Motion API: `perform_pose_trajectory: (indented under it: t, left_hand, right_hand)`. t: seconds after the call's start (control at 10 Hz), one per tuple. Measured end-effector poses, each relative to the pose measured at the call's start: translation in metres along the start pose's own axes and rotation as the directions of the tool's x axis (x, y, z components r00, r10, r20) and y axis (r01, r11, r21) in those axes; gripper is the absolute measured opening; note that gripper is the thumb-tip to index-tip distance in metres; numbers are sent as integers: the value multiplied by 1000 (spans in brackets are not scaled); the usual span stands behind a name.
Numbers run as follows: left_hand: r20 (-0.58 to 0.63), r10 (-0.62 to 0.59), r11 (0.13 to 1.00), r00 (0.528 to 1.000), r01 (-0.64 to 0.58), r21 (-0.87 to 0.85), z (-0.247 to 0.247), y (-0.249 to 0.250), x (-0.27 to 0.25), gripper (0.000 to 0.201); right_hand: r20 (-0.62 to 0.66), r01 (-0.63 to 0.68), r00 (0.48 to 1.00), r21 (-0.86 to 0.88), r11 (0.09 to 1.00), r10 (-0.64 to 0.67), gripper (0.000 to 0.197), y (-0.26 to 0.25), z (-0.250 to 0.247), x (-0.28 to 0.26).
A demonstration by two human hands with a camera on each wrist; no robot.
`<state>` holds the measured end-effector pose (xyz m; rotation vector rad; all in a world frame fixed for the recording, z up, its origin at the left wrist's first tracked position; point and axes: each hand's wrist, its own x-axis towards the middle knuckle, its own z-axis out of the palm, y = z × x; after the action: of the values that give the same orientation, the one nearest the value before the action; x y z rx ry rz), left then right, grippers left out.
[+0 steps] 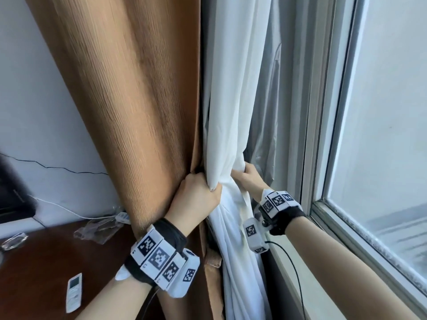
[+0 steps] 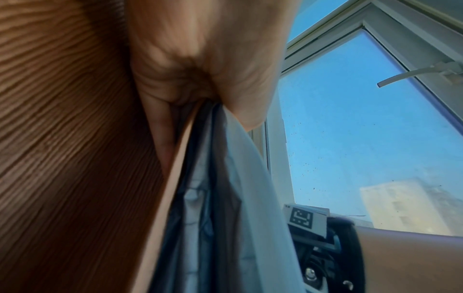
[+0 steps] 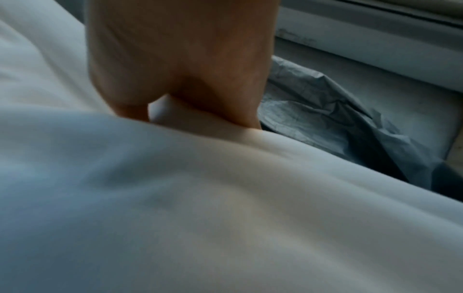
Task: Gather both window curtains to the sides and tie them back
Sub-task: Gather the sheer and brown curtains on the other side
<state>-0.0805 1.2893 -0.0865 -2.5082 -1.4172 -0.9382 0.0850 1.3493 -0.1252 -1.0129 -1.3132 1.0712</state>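
Head view: from above, facing forward and down at the brown curtain [image 1: 129,107], white curtain [image 1: 227,100] and window [image 1: 379,125].
Left wrist view: very near, looking up along the left hand [image 2: 200,59], brown curtain left, window right.
Right wrist view: pressed close against white curtain beside the right hand [image 3: 180,59].
Shared: white curtain in all views.

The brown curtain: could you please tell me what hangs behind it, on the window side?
Behind the brown curtain hangs a white curtain, with grey lining nearer the window. The left hand grips both; the right hand grips the white one. Whatever lies behind the bunched folds is covered.
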Motion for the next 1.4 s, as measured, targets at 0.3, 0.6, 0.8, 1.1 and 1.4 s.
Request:
perform_pose_trajectory:
  t: [0.3,0.6,0.8,1.1,1.4]
  left_hand:
    - [1,-308,947,952,306,-96,2,10,5,22]
    - [-46,-368,926,929,362,-109,0,22,13,22]
    - [48,-329,890,943,327,-319,3,20,16,14]
    - [73,-295,914,953,304,-269,10,7,5,83]
    - [37,37,992,999,-42,116,-2,-20,15,24]
  right_hand:
    - [-391,15,893,-471,882,-224,42,18,-22,-6]
    - [-282,216,780,-716,664,-558,37,8,3,-88]
    - [-36,331,851,-739,587,-524,35,12,33,-97]
    - [125,243,959,-822,514,-253,56,5,40,-83]
    - [274,279,948,-483,830,-159,49,19,10,-76]
